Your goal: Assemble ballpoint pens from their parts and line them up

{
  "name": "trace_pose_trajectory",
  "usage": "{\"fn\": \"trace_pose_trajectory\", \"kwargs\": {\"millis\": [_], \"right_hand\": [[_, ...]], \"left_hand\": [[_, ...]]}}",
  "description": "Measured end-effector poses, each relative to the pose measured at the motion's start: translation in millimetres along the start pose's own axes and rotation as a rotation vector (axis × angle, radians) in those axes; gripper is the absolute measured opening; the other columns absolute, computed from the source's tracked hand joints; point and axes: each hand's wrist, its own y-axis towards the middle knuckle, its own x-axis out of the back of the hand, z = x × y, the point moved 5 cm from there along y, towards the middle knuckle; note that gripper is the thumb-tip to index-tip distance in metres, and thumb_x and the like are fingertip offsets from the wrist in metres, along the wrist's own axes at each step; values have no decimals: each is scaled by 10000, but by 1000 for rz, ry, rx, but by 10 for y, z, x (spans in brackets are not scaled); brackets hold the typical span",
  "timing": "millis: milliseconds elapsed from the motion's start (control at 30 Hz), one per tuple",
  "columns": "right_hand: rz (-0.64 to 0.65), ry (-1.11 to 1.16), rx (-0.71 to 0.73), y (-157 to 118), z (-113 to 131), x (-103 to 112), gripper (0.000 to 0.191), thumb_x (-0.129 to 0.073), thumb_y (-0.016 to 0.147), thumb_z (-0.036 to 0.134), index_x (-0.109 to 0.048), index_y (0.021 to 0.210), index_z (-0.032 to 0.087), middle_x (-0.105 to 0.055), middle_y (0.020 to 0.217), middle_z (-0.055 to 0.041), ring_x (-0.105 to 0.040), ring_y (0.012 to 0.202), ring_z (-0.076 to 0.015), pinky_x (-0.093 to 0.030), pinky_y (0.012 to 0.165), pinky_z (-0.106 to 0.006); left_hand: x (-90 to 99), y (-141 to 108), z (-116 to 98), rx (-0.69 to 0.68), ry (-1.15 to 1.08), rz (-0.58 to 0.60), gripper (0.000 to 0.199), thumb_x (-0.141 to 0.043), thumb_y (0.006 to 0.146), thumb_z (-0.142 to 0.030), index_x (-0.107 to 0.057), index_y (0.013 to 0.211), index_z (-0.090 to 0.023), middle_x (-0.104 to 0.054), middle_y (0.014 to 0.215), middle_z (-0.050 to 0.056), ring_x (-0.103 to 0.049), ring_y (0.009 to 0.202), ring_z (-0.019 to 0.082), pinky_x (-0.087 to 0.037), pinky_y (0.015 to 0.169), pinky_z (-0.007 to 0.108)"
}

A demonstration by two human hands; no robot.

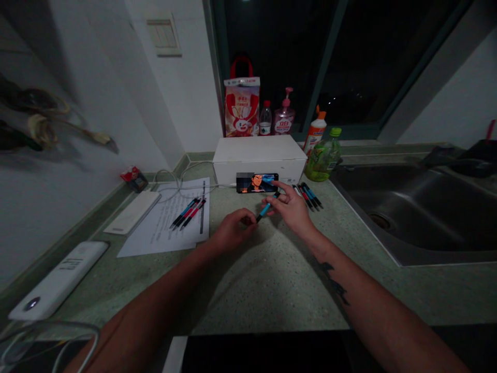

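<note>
A blue pen with black ends [265,209] slants between my hands above the countertop. My left hand [237,226] pinches its lower end. Thumb and fingers of my right hand [290,206] close on its upper end, while the index finger stretches toward the phone [258,183]. That phone leans sideways against a white box [260,153], its screen lit with a cartoon picture. Several pens [311,197] lie side by side just right of my right hand. More pens, blue and red with black [188,213], rest on a printed sheet [155,233] to the left.
A white cable [194,185] runs to the phone. Left lie a flat white box [132,212] and a white power bank [60,280]. Behind stand a red bag [241,106], a pink pump bottle [284,116] and a green bottle [324,158]. A steel sink [427,212] is at right.
</note>
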Motion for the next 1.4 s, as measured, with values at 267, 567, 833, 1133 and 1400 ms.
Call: {"fn": "trace_pose_trajectory", "kwargs": {"millis": [267, 567, 833, 1133, 1400], "right_hand": [[13, 48, -30, -34, -39, -98, 761, -878, 753, 565, -697, 1411, 227, -712, 720, 22, -783, 719, -232, -648, 608, -326], [40, 33, -15, -38, -29, -92, 828, -865, 777, 555, -636, 1514, 255, -733, 746, 7, -771, 706, -233, -649, 621, -351], [53, 18, -19, -40, -6, -99, 813, -871, 769, 581, -666, 1480, 243, -713, 714, 19, -762, 688, -222, -637, 615, -334], [188, 16, -33, -96, -92, -253, 755, -858, 793, 501, -622, 1464, 247, -777, 899, -38, -757, 786, -224, -623, 700, -354], [-206, -919, 62, 116, 191, 472, 406, -489, 1034, 254, -744, 1321, 122, -767, 1160, -187, -718, 1039, -288, -538, 934, -374]], "left_hand": [[-89, -38, -49, 0, -49, 94, 39, -701, 853, -216, -670, 834, -200, -724, 856, 35, -677, 815, 198, -563, 815, 344], [-96, -42, -33, -12, -47, 81, 20, -673, 851, -204, -677, 833, -195, -730, 848, 32, -684, 810, 191, -575, 801, 331], [-88, -37, -29, -28, -15, 72, 32, -679, 844, -213, -689, 821, -193, -737, 838, 45, -704, 801, 198, -572, 787, 319], [-61, -33, -12, -36, -21, 23, 37, -686, 871, -228, -689, 852, -197, -773, 894, 54, -720, 853, 207, -593, 837, 334], [66, 18, 103, -48, 22, -100, 202, -695, 883, -274, -727, 1072, -212, -805, 1070, 68, -740, 898, 202, -604, 900, 374]]}}
